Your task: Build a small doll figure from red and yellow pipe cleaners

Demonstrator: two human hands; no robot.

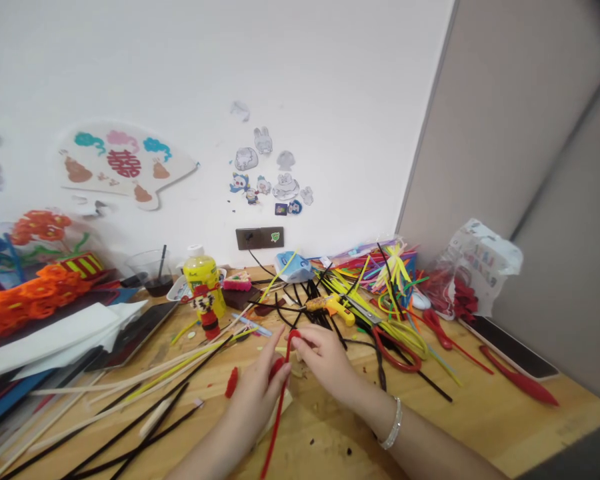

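My left hand (257,390) and my right hand (325,357) meet over the middle of the wooden table (480,413). Both pinch a red pipe cleaner (279,407). Its upper end bends in a small loop between my fingertips, and its long tail hangs down toward me past my left wrist. A silver bracelet (394,423) circles my right wrist. A short red pipe-cleaner piece (231,382) lies just left of my left hand.
Black, yellow and white pipe cleaners (145,393) sprawl at the left. A yellow glue gun (333,307), red-handled scissors (390,343), a yellow bottle (203,277) and a plastic bag (473,267) stand behind. Orange paper flowers (25,297) fill the far left.
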